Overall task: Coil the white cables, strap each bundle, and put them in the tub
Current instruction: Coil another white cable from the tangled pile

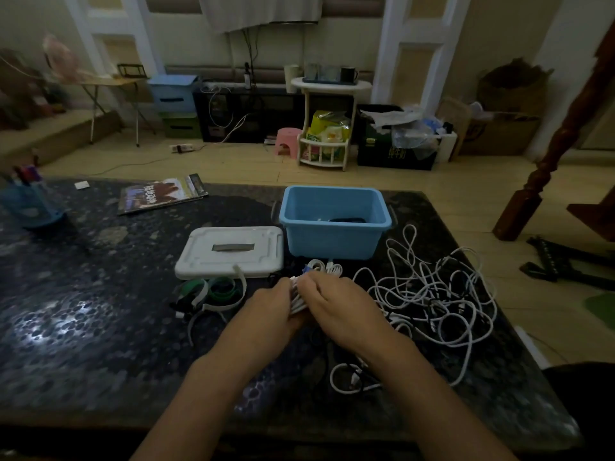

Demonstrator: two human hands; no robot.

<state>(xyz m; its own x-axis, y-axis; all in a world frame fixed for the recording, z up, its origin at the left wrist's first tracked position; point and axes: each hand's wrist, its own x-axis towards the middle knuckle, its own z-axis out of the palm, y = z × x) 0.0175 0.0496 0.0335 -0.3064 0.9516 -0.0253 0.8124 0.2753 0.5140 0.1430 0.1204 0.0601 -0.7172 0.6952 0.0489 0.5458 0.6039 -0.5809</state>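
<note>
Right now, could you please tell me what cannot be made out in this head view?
- Contents of the blue plastic tub: its near wall hides all but a dark shape.
- Coiled white cable bundle: mostly covered by the left hand and right hand.
- Any strap on it: hidden.

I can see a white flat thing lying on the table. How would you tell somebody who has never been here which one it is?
Start at the dark speckled table and find the blue tub near its far edge. Directly to the left of the tub, almost against it, lies the white lid. Unlike the loose straps in front of it, it is a rigid rounded rectangle with a dark slot in its middle.
</note>
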